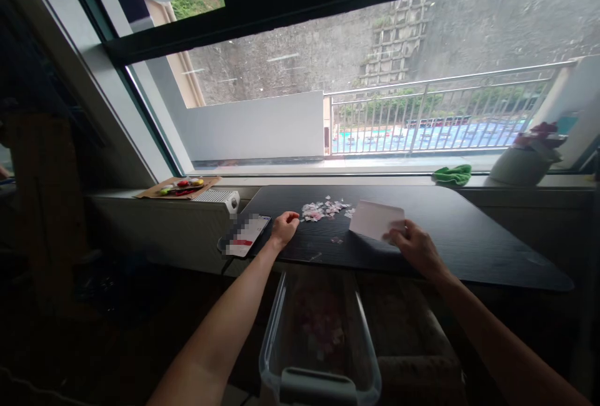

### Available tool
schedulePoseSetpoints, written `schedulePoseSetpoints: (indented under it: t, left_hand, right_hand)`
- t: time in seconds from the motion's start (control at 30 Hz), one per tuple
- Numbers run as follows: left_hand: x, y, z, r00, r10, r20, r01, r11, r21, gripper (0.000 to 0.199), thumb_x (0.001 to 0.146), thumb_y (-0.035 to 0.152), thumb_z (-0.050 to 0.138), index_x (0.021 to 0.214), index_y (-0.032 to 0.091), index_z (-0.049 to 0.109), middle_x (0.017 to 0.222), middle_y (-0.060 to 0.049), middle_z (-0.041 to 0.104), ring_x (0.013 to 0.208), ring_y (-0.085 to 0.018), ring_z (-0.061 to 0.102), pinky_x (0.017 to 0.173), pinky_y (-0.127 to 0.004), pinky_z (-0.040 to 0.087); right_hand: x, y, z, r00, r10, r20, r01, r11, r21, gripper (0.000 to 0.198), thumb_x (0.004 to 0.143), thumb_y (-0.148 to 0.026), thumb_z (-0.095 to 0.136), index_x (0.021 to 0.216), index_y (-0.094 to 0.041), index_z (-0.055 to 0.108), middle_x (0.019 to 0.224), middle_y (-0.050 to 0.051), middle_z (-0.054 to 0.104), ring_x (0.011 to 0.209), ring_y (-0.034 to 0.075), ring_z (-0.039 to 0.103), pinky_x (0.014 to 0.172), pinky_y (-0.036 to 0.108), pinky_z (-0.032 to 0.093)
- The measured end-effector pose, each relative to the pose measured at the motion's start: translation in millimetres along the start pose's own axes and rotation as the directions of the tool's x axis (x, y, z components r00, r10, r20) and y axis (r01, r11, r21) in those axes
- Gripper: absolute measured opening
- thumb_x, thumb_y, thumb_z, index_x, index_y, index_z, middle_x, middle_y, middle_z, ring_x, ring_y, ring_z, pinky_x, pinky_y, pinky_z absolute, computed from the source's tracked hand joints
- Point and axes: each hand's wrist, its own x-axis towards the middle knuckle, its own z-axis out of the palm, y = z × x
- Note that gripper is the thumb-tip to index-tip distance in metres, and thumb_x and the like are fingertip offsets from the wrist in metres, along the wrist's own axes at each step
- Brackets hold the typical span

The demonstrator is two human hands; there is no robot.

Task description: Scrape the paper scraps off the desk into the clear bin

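Observation:
My right hand [412, 245] grips the lower right corner of a pale, flat rectangular card [375, 218], which is tilted up over the dark table. Just left of the card lies a loose heap of small pinkish-white paper scraps [319, 209]. At the heap's left edge is my left hand [285, 228], its fingers curled together; what they hold, if anything, is too small to tell. A few stray scraps [336, 241] lie nearer the table's front edge.
The black table [459, 231] stands under a window. A phone or tablet [248, 234] lies at its left end. An open clear plastic bin [265, 356] with scraps inside sits below the front edge. On the sill are a green cloth [452, 175] and a pale pot [522, 165].

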Motion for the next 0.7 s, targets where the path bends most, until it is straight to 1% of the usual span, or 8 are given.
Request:
schedulePoseSetpoints:
  t: [0.07, 0.13, 0.2, 0.27, 0.33, 0.4, 0.53, 0.7]
  left_hand:
    - [-5.9, 0.6, -5.1, 0.997, 0.040, 0.060, -0.042, 0.999, 0.032, 0.017, 0.066, 0.015, 0.057, 0.079, 0.019, 0.068, 0.077, -0.001, 0.067, 0.075, -0.015, 0.060, 0.076, -0.028, 0.049]
    - [-14.2, 0.9, -9.5, 0.988, 0.107, 0.110, -0.119, 0.987, 0.108, 0.018, 0.064, 0.013, 0.058, 0.077, 0.019, 0.069, 0.082, -0.002, 0.067, 0.083, -0.017, 0.059, 0.085, -0.032, 0.047]
    - [-23.1, 1.4, -11.4, 0.948, 0.249, 0.201, -0.306, 0.888, 0.343, 0.019, 0.069, 0.016, 0.056, 0.083, 0.020, 0.069, 0.092, -0.005, 0.065, 0.093, -0.020, 0.056, 0.091, -0.036, 0.044]
    - [-30.5, 2.5, -10.9, 0.921, 0.297, 0.254, -0.387, 0.775, 0.499, 0.023, 0.074, 0.019, 0.052, 0.091, 0.020, 0.068, 0.099, -0.007, 0.063, 0.098, -0.023, 0.055, 0.091, -0.039, 0.044]
    - [-35.8, 4.0, -9.0, 0.919, 0.304, 0.252, -0.395, 0.711, 0.581, 0.024, 0.078, 0.020, 0.049, 0.095, 0.019, 0.066, 0.101, -0.008, 0.062, 0.099, -0.024, 0.054, 0.089, -0.039, 0.043]
    - [-39.1, 5.3, -7.6, 0.928, 0.306, 0.214, -0.371, 0.688, 0.624, 0.023, 0.079, 0.021, 0.048, 0.093, 0.019, 0.066, 0.099, -0.009, 0.062, 0.098, -0.024, 0.054, 0.088, -0.038, 0.043]
    - [-41.8, 5.8, -7.6, 0.935, 0.323, 0.146, -0.336, 0.673, 0.658, 0.018, 0.078, 0.020, 0.049, 0.084, 0.018, 0.065, 0.091, -0.008, 0.063, 0.092, -0.023, 0.055, 0.090, -0.039, 0.039]
    - [-41.4, 4.3, -7.9, 0.940, 0.317, 0.128, -0.321, 0.687, 0.652, 0.016, 0.077, 0.020, 0.050, 0.082, 0.019, 0.065, 0.090, -0.007, 0.063, 0.091, -0.023, 0.055, 0.088, -0.039, 0.040]
  right_hand:
    - [0.9, 4.3, -3.6, 1.000, 0.014, 0.011, -0.014, 1.000, -0.012, 0.015, 0.070, -0.032, 0.055, 0.080, -0.022, 0.062, 0.071, 0.004, 0.071, 0.068, 0.022, 0.065, 0.061, 0.030, 0.046]
    - [-2.9, 4.7, -2.9, 0.998, 0.024, 0.062, -0.024, 1.000, 0.006, 0.015, 0.069, -0.033, 0.055, 0.077, -0.022, 0.061, 0.069, 0.003, 0.070, 0.066, 0.021, 0.064, 0.060, 0.031, 0.046]
    - [-9.5, 1.2, -0.2, 0.992, 0.034, 0.125, -0.041, 0.998, 0.056, 0.016, 0.068, -0.032, 0.054, 0.077, -0.022, 0.061, 0.070, 0.003, 0.070, 0.065, 0.021, 0.064, 0.059, 0.031, 0.047]
    - [-14.7, -4.0, 2.2, 0.979, 0.038, 0.201, -0.070, 0.986, 0.154, 0.017, 0.067, -0.032, 0.054, 0.077, -0.021, 0.062, 0.073, 0.004, 0.070, 0.066, 0.021, 0.065, 0.060, 0.032, 0.048]
    - [-15.1, -7.8, 3.7, 0.966, 0.040, 0.255, -0.108, 0.961, 0.256, 0.019, 0.067, -0.032, 0.055, 0.080, -0.021, 0.062, 0.075, 0.004, 0.071, 0.069, 0.021, 0.066, 0.063, 0.032, 0.050]
    - [-10.0, -8.2, 5.5, 0.970, 0.061, 0.235, -0.132, 0.946, 0.297, 0.020, 0.067, -0.031, 0.055, 0.083, -0.021, 0.061, 0.076, 0.003, 0.072, 0.070, 0.021, 0.067, 0.064, 0.032, 0.051]
    - [6.1, 0.2, 14.5, 0.992, 0.075, 0.105, -0.097, 0.969, 0.226, 0.019, 0.067, -0.028, 0.054, 0.083, -0.021, 0.061, 0.074, 0.003, 0.071, 0.069, 0.020, 0.066, 0.066, 0.032, 0.050]
    - [9.0, 4.9, 21.2, 0.991, 0.035, 0.129, -0.062, 0.975, 0.212, 0.018, 0.068, -0.029, 0.054, 0.081, -0.020, 0.062, 0.072, 0.002, 0.070, 0.068, 0.019, 0.065, 0.065, 0.031, 0.050]
